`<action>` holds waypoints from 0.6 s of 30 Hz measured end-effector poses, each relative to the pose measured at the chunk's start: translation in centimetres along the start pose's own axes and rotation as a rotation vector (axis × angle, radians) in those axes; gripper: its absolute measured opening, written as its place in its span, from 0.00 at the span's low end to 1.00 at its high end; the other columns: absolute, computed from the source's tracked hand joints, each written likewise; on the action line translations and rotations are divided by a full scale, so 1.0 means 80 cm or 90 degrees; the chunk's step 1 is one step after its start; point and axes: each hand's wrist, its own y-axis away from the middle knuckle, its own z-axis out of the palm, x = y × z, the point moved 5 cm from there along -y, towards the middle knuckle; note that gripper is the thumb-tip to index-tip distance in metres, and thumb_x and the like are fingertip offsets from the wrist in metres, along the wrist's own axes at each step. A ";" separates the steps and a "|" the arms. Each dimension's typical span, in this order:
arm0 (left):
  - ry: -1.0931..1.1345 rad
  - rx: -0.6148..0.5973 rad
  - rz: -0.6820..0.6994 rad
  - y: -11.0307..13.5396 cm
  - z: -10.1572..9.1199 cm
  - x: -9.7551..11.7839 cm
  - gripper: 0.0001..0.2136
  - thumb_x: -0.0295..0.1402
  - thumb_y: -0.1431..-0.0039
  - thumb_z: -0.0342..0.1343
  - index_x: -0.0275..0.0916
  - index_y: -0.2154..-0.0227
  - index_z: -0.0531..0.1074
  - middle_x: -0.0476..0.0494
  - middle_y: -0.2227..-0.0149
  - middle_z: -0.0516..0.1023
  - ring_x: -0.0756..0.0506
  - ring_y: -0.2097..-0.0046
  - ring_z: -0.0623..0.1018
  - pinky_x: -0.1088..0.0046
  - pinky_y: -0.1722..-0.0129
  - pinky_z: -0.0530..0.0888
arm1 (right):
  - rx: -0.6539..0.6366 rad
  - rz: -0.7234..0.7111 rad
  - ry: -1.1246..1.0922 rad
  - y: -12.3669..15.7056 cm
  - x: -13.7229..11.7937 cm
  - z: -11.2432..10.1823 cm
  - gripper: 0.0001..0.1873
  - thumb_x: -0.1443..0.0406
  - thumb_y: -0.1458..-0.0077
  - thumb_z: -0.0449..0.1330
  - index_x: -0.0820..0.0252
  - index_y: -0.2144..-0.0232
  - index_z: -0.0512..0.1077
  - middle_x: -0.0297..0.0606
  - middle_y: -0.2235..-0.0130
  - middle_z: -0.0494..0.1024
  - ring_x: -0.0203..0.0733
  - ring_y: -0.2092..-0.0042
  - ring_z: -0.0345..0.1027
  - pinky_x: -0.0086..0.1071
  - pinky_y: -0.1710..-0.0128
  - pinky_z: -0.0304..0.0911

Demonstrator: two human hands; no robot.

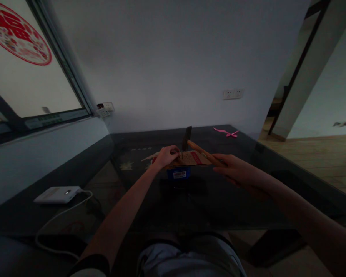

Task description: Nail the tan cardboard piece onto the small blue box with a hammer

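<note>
My right hand (233,169) is wrapped round the wooden handle of a hammer (206,154). Its dark head (187,138) is raised just above a piece of brown cardboard (194,157) with red print. My left hand (165,156) is at the left part of the cardboard, its fingers pinched together close to the hammer head. A thin dark upright sliver shows beside those fingertips, too small to name. Under the cardboard stands a blue box (178,172) with a white label, on the dark glossy table (150,204).
On the left of the table lies a white power bank (59,195) with a white cable (50,223) running off the near edge. A pink ribbon (230,134) lies at the far right. The wall (167,69) rises behind the table, and a window (34,80) is at left.
</note>
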 end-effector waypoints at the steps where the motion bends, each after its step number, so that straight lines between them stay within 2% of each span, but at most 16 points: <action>1: 0.000 0.000 -0.002 0.000 0.000 0.000 0.07 0.30 0.49 0.55 0.37 0.67 0.74 0.46 0.69 0.79 0.48 0.65 0.78 0.76 0.64 0.72 | -0.001 0.000 0.000 0.000 0.000 0.000 0.23 0.65 0.46 0.53 0.66 0.48 0.62 0.25 0.82 0.61 0.28 0.86 0.55 0.21 0.90 0.54; 10: 0.032 0.029 -0.004 0.001 0.005 -0.010 0.07 0.32 0.50 0.56 0.35 0.69 0.74 0.44 0.68 0.79 0.48 0.66 0.78 0.74 0.63 0.73 | -0.004 0.015 -0.001 0.001 -0.002 0.001 0.26 0.66 0.45 0.53 0.65 0.45 0.59 0.25 0.81 0.61 0.28 0.85 0.56 0.21 0.90 0.56; 18: 0.028 0.032 -0.009 -0.001 0.006 -0.013 0.07 0.33 0.51 0.57 0.35 0.70 0.74 0.43 0.69 0.79 0.48 0.67 0.77 0.74 0.64 0.73 | 0.006 0.018 -0.004 0.003 -0.006 0.002 0.25 0.65 0.46 0.54 0.65 0.45 0.60 0.25 0.81 0.61 0.28 0.86 0.56 0.21 0.90 0.55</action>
